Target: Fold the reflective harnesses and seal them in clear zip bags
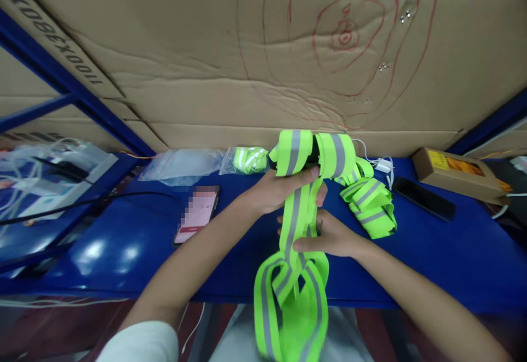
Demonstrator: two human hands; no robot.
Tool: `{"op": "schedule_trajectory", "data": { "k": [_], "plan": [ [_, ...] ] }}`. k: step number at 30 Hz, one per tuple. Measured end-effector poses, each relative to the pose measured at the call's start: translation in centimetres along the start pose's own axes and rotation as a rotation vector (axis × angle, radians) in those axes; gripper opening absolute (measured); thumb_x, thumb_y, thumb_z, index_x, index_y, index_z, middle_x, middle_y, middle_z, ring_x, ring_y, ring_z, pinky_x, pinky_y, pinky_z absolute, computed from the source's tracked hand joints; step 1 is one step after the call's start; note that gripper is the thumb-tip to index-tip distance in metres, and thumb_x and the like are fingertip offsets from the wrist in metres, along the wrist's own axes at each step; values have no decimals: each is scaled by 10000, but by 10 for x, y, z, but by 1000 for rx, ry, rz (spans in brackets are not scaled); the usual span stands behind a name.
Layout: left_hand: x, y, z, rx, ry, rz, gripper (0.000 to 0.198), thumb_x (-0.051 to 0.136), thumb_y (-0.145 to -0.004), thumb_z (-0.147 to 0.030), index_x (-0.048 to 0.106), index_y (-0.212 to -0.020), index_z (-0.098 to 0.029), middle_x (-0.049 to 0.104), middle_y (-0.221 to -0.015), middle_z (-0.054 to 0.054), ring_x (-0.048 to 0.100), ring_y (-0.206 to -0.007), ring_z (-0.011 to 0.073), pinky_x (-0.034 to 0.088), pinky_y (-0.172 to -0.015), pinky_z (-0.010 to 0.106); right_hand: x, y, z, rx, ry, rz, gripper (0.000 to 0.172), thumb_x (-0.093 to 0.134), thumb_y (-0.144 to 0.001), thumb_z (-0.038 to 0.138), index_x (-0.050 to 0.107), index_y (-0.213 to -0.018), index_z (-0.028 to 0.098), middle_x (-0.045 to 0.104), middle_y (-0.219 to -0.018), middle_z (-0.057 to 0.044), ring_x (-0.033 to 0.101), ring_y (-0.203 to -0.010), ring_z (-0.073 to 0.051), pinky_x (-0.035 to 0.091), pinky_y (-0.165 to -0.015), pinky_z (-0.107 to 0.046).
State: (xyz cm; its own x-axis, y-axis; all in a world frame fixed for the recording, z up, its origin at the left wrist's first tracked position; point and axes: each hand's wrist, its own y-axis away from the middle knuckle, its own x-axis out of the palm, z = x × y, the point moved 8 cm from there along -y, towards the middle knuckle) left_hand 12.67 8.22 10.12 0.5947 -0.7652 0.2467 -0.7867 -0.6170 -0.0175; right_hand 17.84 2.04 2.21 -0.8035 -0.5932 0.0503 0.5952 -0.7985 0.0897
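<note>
A neon green strap with a grey reflective stripe runs between both hands and hangs in loops over the blue table's front edge. My left hand is closed around the upper part, where the strap folds into wide loops. Just below, my right hand pinches the hanging bands with thumb and fingers. More of the same strap lies bunched on the table to the right of my hands.
On the blue table lie a phone with a lit screen, clear plastic bags, a bagged green strap, a dark phone, a white charger and a cardboard box. Cardboard sheets form the back wall.
</note>
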Motion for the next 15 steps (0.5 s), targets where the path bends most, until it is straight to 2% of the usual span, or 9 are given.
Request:
{"op": "schedule_trajectory", "data": {
  "k": [2, 5, 8, 10, 11, 13, 15],
  "plan": [
    [-1, -1, -2, 43, 4, 9, 542, 683, -846, -658, 652, -777, -121, 644, -693, 41, 590, -555, 130, 495, -498, 238, 7, -2, -10, 84, -113, -41, 418, 866, -742, 468, 781, -1016, 164, 780, -1025, -81, 742, -989, -299, 594, -920, -453],
    [-5, -4, -3, 87, 51, 13, 502, 686, -855, -640, 640, -863, -140, 638, -705, 20, 584, -557, 128, 514, -519, 248, -2, -5, -25, 164, -222, -146, 465, 902, -684, 471, 780, -992, 144, 783, -1005, -99, 747, -952, -294, 591, -924, -462],
    [-10, -7, 2, 65, 94, -7, 483, 725, -833, -611, 645, -909, -141, 641, -688, 14, 613, -588, 145, 531, -547, 256, -20, -7, -27, 150, -148, -84, 515, 882, -729, 458, 757, -1134, 166, 762, -1129, -110, 722, -1058, -291, 547, -1008, -474],
    [-17, -9, 8, 43, 109, -72, 446, 740, -834, -575, 652, -854, -138, 646, -667, 17, 616, -596, 142, 526, -566, 248, -37, -5, -13, 17, -91, -48, 671, 886, -734, 457, 666, -1331, 242, 685, -1336, -98, 636, -1254, -285, 479, -1105, -467],
    [-20, -10, 11, 27, 106, -103, 426, 734, -845, -555, 656, -823, -137, 655, -665, 22, 617, -600, 139, 524, -577, 245, -50, -2, -2, -85, -88, -83, 769, 878, -734, 499, 595, -1416, 283, 613, -1444, -91, 570, -1345, -282, 441, -1146, -465],
    [-21, -12, 20, -20, 90, -125, 402, 708, -874, -529, 669, -799, -136, 675, -679, 34, 623, -610, 139, 518, -586, 241, -77, 8, 21, -286, -86, -246, 888, 801, -750, 656, 477, -1512, 333, 477, -1579, -79, 465, -1445, -281, 397, -1184, -468],
    [-15, -14, 33, -86, 88, -90, 397, 698, -879, -536, 677, -856, -140, 682, -688, 36, 616, -595, 142, 497, -552, 241, -96, 19, 37, -388, -13, -404, 927, 707, -759, 770, 433, -1537, 346, 428, -1614, -73, 452, -1451, -288, 398, -1183, -464]
  ]
}}
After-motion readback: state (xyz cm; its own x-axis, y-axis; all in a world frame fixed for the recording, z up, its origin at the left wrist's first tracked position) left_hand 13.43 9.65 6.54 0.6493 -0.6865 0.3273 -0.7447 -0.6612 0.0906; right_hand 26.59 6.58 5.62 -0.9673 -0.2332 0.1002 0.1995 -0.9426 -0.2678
